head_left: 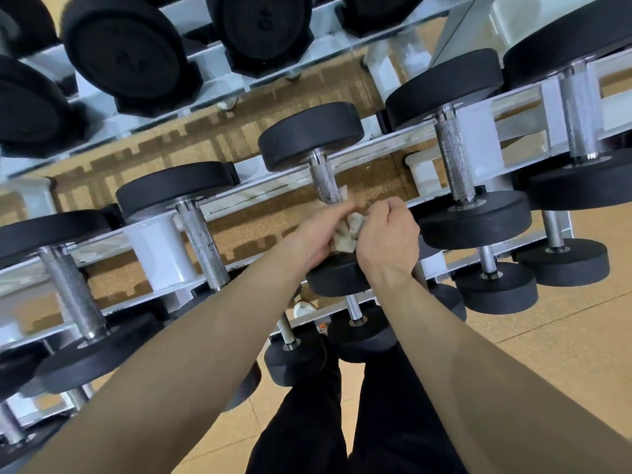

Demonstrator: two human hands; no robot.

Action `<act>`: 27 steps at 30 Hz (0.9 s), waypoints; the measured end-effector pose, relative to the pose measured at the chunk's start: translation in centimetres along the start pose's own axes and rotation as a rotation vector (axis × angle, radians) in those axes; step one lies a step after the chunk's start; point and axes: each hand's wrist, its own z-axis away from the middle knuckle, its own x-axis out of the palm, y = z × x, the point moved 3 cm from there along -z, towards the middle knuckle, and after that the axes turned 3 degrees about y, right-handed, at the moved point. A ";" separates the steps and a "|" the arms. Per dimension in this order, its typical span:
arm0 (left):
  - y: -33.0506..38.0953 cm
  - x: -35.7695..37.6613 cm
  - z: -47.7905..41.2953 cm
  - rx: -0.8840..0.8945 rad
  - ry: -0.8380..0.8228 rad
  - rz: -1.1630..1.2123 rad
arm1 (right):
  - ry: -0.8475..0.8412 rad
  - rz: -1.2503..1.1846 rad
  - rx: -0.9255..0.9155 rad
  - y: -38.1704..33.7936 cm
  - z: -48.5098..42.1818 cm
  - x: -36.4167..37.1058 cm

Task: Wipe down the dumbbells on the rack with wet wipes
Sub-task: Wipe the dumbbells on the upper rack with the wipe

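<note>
A black dumbbell (309,135) with a knurled steel handle lies across the white rack (160,249) in the middle of the view. A crumpled, soiled wet wipe (349,234) sits at the near end of that handle. My left hand (318,234) grips the wipe from the left, fingers curled round it. From the right, my right hand (386,237) also grips the wipe with curled fingers. Both hands cover the lower part of the handle, and the near head (337,278) shows just below them.
More black dumbbells lie on the same tier, to the left (201,241) and to the right (455,162). A mirror behind the rack reflects larger dumbbells (126,49). Smaller dumbbells (496,285) sit on a lower tier. My black-trousered legs stand on a tan floor (564,319).
</note>
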 end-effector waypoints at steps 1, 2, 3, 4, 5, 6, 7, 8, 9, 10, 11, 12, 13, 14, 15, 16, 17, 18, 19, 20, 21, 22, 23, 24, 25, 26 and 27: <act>-0.1 -0.1 0.1 -0.014 -0.001 -0.017 | 0.002 0.000 0.001 0.0 0.0 -0.1; 0.0 -0.1 0.2 -0.036 -0.001 -0.038 | 0.003 0.001 0.000 0.0 0.0 -0.1; 0.2 -0.2 0.3 -0.061 -0.007 -0.066 | 0.002 0.000 0.001 0.0 -0.1 -0.1; 0.6 -0.2 0.5 -0.082 -0.014 -0.092 | 0.002 -0.001 0.002 0.0 -0.1 -0.1; 0.8 -0.3 0.7 -0.083 -0.008 -0.139 | 0.002 -0.004 0.002 0.0 -0.1 -0.1; 0.8 -0.8 0.8 -0.059 0.022 -0.215 | 0.000 -0.007 0.001 0.0 -0.2 -0.1; 0.7 -1.5 0.9 -0.013 0.066 -0.313 | -0.005 -0.009 0.000 0.1 -0.2 -0.1; 0.4 -2.3 1.1 0.042 0.107 -0.394 | -0.012 -0.007 -0.001 0.2 -0.2 0.0; 0.0 -3.2 1.4 0.086 0.131 -0.430 | -0.017 -0.005 0.000 0.2 -0.2 0.0; -0.3 -3.8 2.0 0.106 0.156 -0.425 | -0.019 -0.004 -0.001 0.3 -0.2 0.0; -0.6 -4.3 2.6 0.119 0.188 -0.421 | -0.021 -0.004 -0.004 0.2 -0.2 0.0; -0.7 -4.7 3.3 0.135 0.225 -0.422 | -0.020 -0.001 -0.009 0.3 -0.2 0.0; -0.8 -4.9 3.9 0.159 0.245 -0.408 | -0.020 0.002 -0.015 0.3 -0.2 0.0; -0.5 -4.8 4.6 0.186 0.251 -0.366 | -0.021 0.002 -0.016 0.3 -0.2 0.0; -0.2 -4.7 5.2 0.217 0.243 -0.321 | -0.021 0.002 -0.017 0.3 -0.3 0.1; 0.3 -4.7 5.9 0.240 0.238 -0.275 | -0.021 0.001 -0.021 0.3 -0.3 0.1; 0.7 -4.8 6.3 0.257 0.238 -0.237 | -0.019 -0.001 -0.028 0.3 -0.3 0.1; 1.1 -4.9 6.6 0.267 0.230 -0.199 | -0.012 0.000 -0.035 0.4 -0.4 0.0; 1.4 -5.0 6.8 0.270 0.213 -0.165 | -0.004 0.006 -0.042 0.4 -0.3 0.0; 1.6 -5.0 7.1 0.262 0.194 -0.120 | 0.003 0.008 -0.054 0.3 -0.2 -0.1; 1.7 -4.9 7.3 0.251 0.166 -0.071 | 0.010 0.010 -0.071 0.1 -0.1 -0.1; 1.6 -4.6 7.4 0.227 0.129 -0.009 | 0.018 0.007 -0.097 0.0 0.1 -0.2; 1.5 -4.4 7.5 0.199 0.086 0.061 | 0.021 -0.008 -0.134 -0.2 0.3 -0.3; 1.4 -4.1 7.7 0.163 0.042 0.146 | 0.012 -0.041 -0.182 -0.2 0.5 -0.3; 1.4 -3.9 7.8 0.134 0.002 0.210 | -0.018 -0.084 -0.229 -0.2 0.7 -0.4; 1.3 -3.8 7.7 0.110 -0.030 0.259 | -0.072 -0.136 -0.275 0.0 0.8 -0.4; 1.1 -3.8 7.5 0.099 -0.040 0.280 | -0.144 -0.192 -0.313 0.0 1.0 -0.4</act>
